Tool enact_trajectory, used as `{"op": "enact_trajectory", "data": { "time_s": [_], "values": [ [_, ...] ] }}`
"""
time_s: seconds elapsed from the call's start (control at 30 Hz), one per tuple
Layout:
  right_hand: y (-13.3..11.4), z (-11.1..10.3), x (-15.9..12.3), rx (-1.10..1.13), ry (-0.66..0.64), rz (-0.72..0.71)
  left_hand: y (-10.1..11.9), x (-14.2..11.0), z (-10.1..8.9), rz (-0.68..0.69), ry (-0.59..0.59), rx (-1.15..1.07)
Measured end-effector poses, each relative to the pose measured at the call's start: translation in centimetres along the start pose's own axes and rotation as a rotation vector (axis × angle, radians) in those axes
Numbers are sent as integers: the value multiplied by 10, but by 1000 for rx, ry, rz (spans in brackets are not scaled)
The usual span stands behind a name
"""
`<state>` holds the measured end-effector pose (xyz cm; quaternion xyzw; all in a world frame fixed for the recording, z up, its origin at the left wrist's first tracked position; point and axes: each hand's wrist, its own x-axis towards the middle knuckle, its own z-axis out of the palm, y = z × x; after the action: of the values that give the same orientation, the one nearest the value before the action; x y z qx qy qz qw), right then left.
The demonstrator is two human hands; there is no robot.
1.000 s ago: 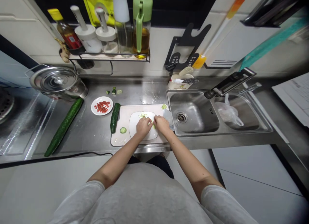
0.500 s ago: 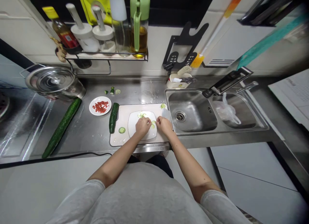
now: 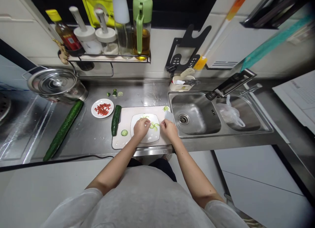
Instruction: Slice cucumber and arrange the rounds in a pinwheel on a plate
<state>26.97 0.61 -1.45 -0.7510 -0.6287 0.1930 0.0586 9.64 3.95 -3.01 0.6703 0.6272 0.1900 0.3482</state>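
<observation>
A white square plate rests on a pale cutting board. Thin cucumber slices lie on the plate's right half, with more near its back edge. Over the plate's left side is my left hand, its thumb and fingertips pinched together. My right hand is closed in a pinch just off the plate's right edge. Whatever either pinch holds is too small to make out. Beyond the right hand, a flat grey knife blade lies on the board, its handle hidden. A short cucumber piece sits along the board's left edge.
Small cucumber slices lie on the board. Left of it are a plate of red pieces, a whole cucumber and a lidded steel pot. The double sink is on the right. A bottle rack hangs above.
My left hand has moved slightly left, away from the slices, and more of them now show on the plate. My right hand has shifted a little right, off the plate's edge.
</observation>
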Motion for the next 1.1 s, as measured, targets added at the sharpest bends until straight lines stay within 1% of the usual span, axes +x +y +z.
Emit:
{"op": "enact_trajectory", "data": {
  "time_s": [0.13,0.27,0.37,0.47,0.6,0.77,0.93,1.1],
  "values": [
    [-6,7,-21,-55,-64,-40,-22,-16,-28,13,91,-42],
    [-11,16,-32,-98,-108,-47,-52,-36,-49,-19,159,-34],
    [-13,18,-34,-109,-120,-36,-73,-50,-61,-43,207,-1],
    [-14,16,-36,-114,-134,-24,-92,-59,-72,-82,225,69],
    [-16,15,-38,-115,-140,-20,-110,-64,-83,-119,236,154],
    [-14,16,-40,-72,-108,-5,-116,-68,-86,-121,193,214],
    [-10,18,-41,25,-37,16,-113,-68,-75,-143,102,282],
    [-5,23,-46,129,15,-24,-106,-61,-64,-157,48,332]
  ]
}}
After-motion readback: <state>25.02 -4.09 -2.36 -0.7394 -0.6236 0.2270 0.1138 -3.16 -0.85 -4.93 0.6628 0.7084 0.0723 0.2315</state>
